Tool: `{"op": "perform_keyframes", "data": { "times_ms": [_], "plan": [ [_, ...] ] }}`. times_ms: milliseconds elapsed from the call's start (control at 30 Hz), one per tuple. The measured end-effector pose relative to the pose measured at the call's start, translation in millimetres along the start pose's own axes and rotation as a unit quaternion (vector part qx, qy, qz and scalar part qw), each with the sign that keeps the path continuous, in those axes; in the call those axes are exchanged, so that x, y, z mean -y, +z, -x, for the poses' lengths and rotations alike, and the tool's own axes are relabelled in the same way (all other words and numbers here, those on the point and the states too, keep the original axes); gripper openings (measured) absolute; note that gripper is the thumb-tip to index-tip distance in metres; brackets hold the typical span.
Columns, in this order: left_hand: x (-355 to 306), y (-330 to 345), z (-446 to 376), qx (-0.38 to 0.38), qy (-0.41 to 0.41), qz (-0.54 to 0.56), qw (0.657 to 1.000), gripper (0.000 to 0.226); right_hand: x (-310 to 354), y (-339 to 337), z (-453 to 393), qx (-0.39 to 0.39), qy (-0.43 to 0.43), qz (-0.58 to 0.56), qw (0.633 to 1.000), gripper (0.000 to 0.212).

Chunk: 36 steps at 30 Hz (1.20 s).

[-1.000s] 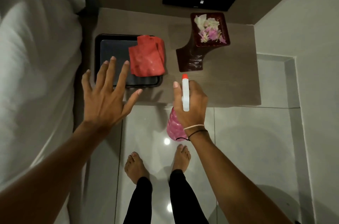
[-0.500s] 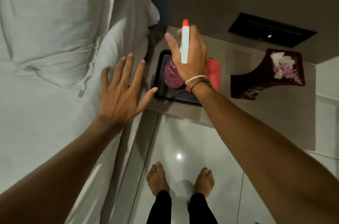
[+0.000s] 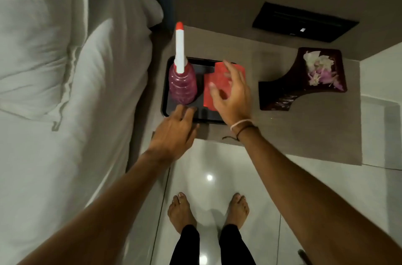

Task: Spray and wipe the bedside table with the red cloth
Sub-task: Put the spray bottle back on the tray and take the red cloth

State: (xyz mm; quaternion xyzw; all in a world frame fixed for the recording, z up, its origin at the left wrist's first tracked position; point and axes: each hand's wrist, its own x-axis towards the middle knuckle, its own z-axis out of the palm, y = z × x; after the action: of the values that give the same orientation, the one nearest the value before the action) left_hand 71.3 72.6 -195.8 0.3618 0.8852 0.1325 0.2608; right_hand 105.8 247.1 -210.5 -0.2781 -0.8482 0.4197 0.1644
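Standing upright on the left half of a shallow black rectangular tray with rounded corners, a ribbed, translucent pink plastic spray bottle carries a long white nozzle tipped in orange-red. On the tray's right half lies the folded red cloth, flat, matte and roughly rectangular. The tray rests on the smooth grey-brown top of the bedside table, near its left edge beside the white, creased bed linen. The right hand hovers over the cloth with fingers spread and loosely curled, holding nothing; whether the fingertips touch the fabric cannot be told. The left hand lies at the tray's near rim, fingers extended onto it and close to the bottle's base, gripping nothing. Farther right on the table sits a glossy dark-brown dish with a curved stem, holding pale white and pink petals. The floor is polished light tile.
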Motion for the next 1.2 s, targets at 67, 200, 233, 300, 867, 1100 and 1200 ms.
{"op": "perform_keyframes", "data": {
  "times_ms": [67, 200, 233, 300, 867, 1100, 1200],
  "plan": [
    [-18, 10, -22, -0.002, -0.03, 0.076, 0.997, 0.047, -26, -10, 9, -0.046, 0.079, 0.008, 0.996, 0.052],
    [-51, 24, -69, -0.058, -0.116, 0.206, 0.97, 0.046, -72, -20, -3, -0.086, 0.19, 0.002, 0.978, 0.038],
    [-56, 25, -80, -0.074, -0.144, 0.226, 0.961, 0.043, -77, -19, -10, -0.075, 0.202, -0.007, 0.976, 0.037],
    [-63, 28, -102, -0.097, -0.203, 0.255, 0.94, 0.04, -85, -15, -27, -0.043, 0.208, -0.016, 0.977, 0.044],
    [-67, 28, -154, -0.239, -0.199, 0.347, 0.885, 0.018, -108, 2, -65, -0.14, 0.17, -0.057, 0.974, 0.019],
    [-70, 33, -175, -0.122, -0.304, 0.312, 0.892, 0.049, -119, 8, -74, -0.082, 0.266, -0.063, 0.959, 0.031],
    [-68, 34, -175, -0.107, -0.338, 0.39, 0.85, 0.061, -113, 5, -63, -0.082, 0.261, -0.112, 0.955, 0.035]
  ]
}}
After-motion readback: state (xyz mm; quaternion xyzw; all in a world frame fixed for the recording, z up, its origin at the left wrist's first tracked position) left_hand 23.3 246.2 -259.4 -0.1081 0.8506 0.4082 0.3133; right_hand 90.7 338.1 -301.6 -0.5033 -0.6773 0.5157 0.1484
